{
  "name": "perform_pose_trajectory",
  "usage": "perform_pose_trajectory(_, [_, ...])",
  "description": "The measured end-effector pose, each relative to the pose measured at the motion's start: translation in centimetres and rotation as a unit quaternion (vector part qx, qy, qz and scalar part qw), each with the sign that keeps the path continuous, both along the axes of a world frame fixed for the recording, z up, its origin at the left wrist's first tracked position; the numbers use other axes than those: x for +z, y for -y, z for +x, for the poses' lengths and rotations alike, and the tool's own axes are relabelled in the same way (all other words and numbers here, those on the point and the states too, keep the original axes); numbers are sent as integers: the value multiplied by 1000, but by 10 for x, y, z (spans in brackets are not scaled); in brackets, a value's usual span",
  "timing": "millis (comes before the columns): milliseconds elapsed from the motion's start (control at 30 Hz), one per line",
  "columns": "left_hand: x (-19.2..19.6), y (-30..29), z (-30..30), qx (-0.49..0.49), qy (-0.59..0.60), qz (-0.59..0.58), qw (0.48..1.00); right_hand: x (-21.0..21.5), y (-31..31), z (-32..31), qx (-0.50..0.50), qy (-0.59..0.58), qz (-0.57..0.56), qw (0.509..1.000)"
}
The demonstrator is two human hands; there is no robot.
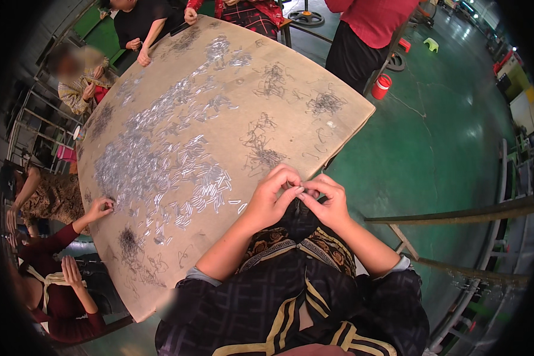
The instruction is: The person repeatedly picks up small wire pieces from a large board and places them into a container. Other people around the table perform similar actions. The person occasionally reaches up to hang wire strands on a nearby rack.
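Observation:
In front of my body, just past the near edge of a tan tabletop (pixel 219 249), my left hand (pixel 269 199) and my right hand (pixel 331 204) meet with fingertips pinched together. Whatever they hold between them is too small to name. Closest to my left hand on the table are a few shiny, narrow metal pieces (pixel 236 203) and a tangle of thin dark bent wires (pixel 266 155). A broad spread of the same silvery pieces (pixel 154 148) covers the table's middle and left.
More dark wire heaps (pixel 326 104) lie toward the right corner. Co-workers sit round the far and left sides; one person's hand (pixel 101 207) rests at the left edge. A red bucket (pixel 381 86) stands on the green floor (pixel 433 148). Metal bars (pixel 457 216) run along my right.

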State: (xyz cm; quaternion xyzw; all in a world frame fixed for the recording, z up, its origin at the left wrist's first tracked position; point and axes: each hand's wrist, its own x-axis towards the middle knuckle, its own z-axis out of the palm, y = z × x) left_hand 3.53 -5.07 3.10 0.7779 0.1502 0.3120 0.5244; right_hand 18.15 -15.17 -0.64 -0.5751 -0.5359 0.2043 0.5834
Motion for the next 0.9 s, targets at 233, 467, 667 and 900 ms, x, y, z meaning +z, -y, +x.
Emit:
perform_pose_trajectory(233, [9,-1,15,26,40,52,998,7,-3,10,-54,-2,29,998])
perform_pose_trajectory(467, [-63,-7,21,152,3,36,988,38,-3,36,-133,11,62,989])
perform_pose_trajectory(667, [-105,-5,17,115,-38,86,989,69,-1,71,-197,53,116,972])
perform_pose_trajectory(900, [-109,-5,20,132,-27,85,987,110,11,113,-295,86,186,933])
